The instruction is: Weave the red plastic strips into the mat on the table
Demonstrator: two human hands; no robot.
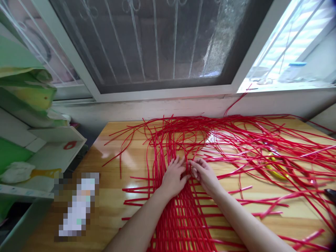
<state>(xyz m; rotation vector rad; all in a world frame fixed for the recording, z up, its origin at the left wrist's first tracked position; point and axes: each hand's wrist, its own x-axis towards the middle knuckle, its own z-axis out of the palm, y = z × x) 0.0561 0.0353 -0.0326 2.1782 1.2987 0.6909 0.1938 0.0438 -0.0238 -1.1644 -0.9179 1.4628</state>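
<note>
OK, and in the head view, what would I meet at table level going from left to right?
Pixelated item → left hand → right hand → yellow handle under red strands → black tip at the right edge. The red weave is left out, as it overlaps the hands.

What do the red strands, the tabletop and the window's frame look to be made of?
Red strands: probably plastic strip or tubing, smooth and glossy, judging by the bright highlights and springy curves.
Tabletop: pale wood or a wood-look laminate, with visible grain bands and a sheen.
Window frame: white and smooth, painted metal or plastic; I can't tell which.
</note>
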